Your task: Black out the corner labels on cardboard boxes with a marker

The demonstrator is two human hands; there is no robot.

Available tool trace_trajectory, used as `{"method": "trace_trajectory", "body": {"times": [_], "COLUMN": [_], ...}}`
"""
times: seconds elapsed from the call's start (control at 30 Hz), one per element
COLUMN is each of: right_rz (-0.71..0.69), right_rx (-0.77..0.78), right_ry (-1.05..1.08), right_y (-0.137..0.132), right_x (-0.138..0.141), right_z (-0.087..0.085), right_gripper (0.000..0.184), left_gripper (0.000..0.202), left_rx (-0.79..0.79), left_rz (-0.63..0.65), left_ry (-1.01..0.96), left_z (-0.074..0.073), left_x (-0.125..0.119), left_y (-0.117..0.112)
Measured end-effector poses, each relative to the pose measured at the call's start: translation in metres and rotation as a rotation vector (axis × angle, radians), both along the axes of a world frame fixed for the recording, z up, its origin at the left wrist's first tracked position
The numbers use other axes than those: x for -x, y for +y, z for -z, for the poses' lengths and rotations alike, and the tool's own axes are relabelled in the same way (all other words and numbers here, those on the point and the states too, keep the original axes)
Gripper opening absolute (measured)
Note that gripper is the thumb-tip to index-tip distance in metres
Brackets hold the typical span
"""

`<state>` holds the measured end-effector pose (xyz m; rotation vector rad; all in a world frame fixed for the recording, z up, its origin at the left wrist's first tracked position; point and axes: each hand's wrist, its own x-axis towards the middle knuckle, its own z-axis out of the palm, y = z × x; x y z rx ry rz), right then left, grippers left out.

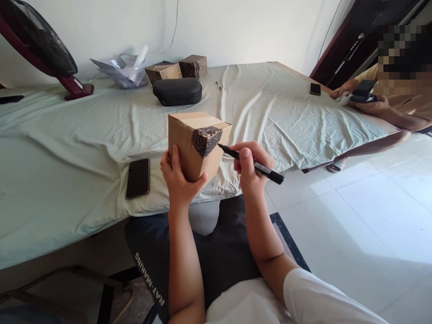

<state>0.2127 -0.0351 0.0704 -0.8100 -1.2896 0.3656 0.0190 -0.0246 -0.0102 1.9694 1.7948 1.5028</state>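
Observation:
A brown cardboard box (184, 139) is held up at the table's front edge, one corner turned toward me. Dark scribbled marker strokes cover that corner across its meeting faces. My left hand (182, 177) grips the box from below and the left side, thumb and fingers spread around it. Between the fingers of my right hand (253, 164) is a black marker pen (266, 171), uncapped at its tip. The tip points left and is at or very near the right edge of the scribbled patch; I cannot tell whether it touches.
Left of the box lies a black phone (138, 177) on the pale green cloth (77, 180). Behind it are a black case (177, 92), scribbled boxes (194, 66), a plastic bag (124, 72) and a fan (40, 40). At right, another person's hands (371, 105) hold a dark device.

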Motion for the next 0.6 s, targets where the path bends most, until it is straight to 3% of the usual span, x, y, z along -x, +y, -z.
{"method": "trace_trajectory", "body": {"times": [0.1,0.23,0.3,0.5,0.6], "right_rz": [0.05,0.017,-0.076,-0.439,-0.56], "right_rx": [0.003,0.04,0.092,0.305,0.394], "right_ry": [0.039,0.064,0.073,0.107,0.14], "right_y": [0.003,0.015,0.026,0.059,0.07], "right_x": [-0.014,-0.028,-0.033,-0.053,-0.058], "right_z": [0.002,0.012,0.022,0.054,0.068], "right_gripper": [0.041,0.026,0.031,0.072,0.073], "left_gripper": [0.125,0.132,0.133,0.126,0.126], "left_rx": [-0.009,-0.018,-0.014,-0.037,0.014], "left_rz": [0.002,0.012,0.013,0.017,-0.003], "left_ry": [-0.034,-0.085,-0.111,-0.18,-0.204], "left_z": [0.005,0.01,0.012,0.017,0.02], "left_x": [0.007,0.018,0.023,0.032,0.037], "left_y": [0.003,0.007,0.009,0.008,0.008]}}
